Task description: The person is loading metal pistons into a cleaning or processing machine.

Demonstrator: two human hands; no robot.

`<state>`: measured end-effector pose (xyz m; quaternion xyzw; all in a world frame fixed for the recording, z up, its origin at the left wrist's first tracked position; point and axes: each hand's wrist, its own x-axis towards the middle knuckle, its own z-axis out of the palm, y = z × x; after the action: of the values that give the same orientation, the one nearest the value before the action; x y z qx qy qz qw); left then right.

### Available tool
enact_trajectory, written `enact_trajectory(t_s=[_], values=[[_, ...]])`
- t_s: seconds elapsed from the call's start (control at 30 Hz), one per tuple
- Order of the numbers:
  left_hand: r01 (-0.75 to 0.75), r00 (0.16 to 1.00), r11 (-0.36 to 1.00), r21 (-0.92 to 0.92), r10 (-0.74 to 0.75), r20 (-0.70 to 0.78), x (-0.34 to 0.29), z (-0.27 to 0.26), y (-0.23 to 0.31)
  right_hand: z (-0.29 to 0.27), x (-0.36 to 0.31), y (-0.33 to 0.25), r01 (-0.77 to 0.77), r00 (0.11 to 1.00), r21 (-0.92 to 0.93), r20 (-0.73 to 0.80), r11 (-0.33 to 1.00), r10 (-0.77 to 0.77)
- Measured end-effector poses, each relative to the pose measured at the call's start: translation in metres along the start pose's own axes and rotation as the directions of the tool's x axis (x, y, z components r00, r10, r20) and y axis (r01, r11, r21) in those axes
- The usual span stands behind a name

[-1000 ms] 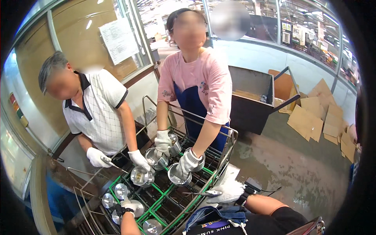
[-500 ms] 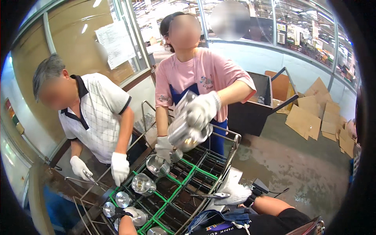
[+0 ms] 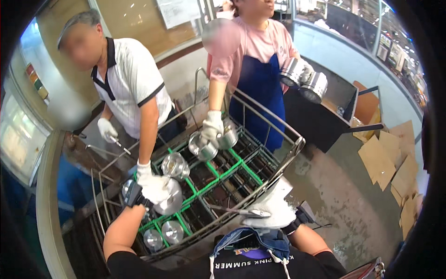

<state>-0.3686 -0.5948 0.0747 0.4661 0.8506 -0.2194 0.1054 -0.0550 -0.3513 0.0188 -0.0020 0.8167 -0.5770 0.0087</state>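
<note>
My left hand (image 3: 157, 189), in a white glove with a black strap at the wrist, is closed on a shiny metal piston (image 3: 171, 202) over the left part of a wire basket (image 3: 197, 191). A co-worker's gloved hand comes down right beside it. My right hand (image 3: 274, 211), also gloved, is closed round a slim metal tool (image 3: 237, 211) that looks like pliers. The tool points left over the basket's near rim. Two pistons, a smaller one (image 3: 153, 239) and another (image 3: 172, 231), stand in the near left compartments. One more piston (image 3: 175, 166) sits farther back.
Across the basket, a person in a pink top (image 3: 218, 69) carries two pistons (image 3: 302, 80) and grips others at the basket. A person in a white shirt (image 3: 134, 69) holds a thin tool (image 3: 121, 145). A dark bin (image 3: 309, 123) and cardboard sheets (image 3: 383, 158) are at right.
My left hand has come up and right, now on a piston. The person in pink has swung the carried pistons to the right. The white-shirted person's hand has moved beside mine. The view has shifted.
</note>
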Motion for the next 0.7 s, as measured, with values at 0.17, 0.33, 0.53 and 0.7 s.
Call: enact_trajectory(t_s=[0.17, 0.33, 0.53, 0.7], values=[[-0.15, 0.912, 0.557, -0.817, -0.24, -0.331, 0.017, -0.02, 0.041, -0.012, -0.007, 0.0, -0.274, 0.928, 0.36, -0.145, 0.892, 0.343], [-0.304, 0.949, -0.718, -0.626, -0.284, -0.135, 0.048, -0.01, 0.068, -0.014, -0.04, 0.008, -0.245, 0.969, 0.299, 0.049, 0.922, 0.241], [-0.081, 0.972, -0.996, -0.042, -0.069, -0.223, 0.045, -0.015, 0.137, -0.013, -0.056, 0.005, -0.331, 0.928, 0.354, -0.047, 0.875, 0.37], [-0.069, 0.979, -0.997, -0.041, -0.06, -0.193, 0.053, 0.012, 0.142, -0.01, -0.046, 0.034, -0.191, 0.821, 0.687, -0.279, 0.701, 0.497]])
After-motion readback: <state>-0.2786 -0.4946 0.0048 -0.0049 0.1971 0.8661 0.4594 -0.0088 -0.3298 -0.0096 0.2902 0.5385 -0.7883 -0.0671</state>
